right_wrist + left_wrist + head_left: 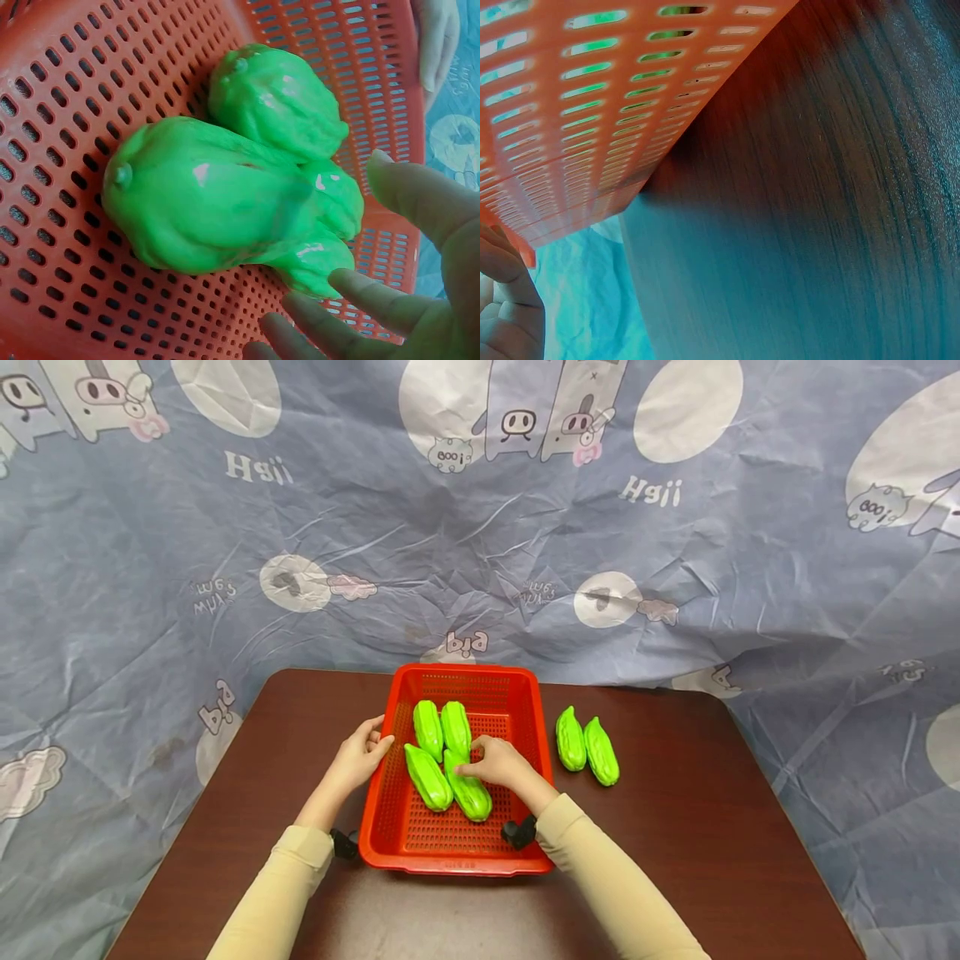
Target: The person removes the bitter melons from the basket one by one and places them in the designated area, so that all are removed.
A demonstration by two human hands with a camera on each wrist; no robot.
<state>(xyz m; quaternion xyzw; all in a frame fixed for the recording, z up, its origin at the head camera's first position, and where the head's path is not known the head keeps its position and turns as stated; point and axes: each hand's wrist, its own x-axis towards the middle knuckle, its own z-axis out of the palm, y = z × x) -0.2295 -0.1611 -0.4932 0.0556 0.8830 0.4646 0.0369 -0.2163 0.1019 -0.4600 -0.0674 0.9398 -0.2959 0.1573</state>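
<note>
A red plastic basket with slotted walls stands on the table, with several bright green, ridged bitter melons in it. My left hand grips its left rim, thumb at the top edge and fingers bent against the outside. Inside the basket, my right hand is over the near right bitter melon. In the right wrist view, the thumb and fingers are spread apart, with a gap to the large bitter melon. Two more bitter melons, one left and one right, lie side by side right of the basket.
The dark brown wooden table extends to both sides of the basket. A grey-blue printed cloth hangs behind the table and round its sides. Black wrist cameras, one left and one right, sit close to the basket's near part.
</note>
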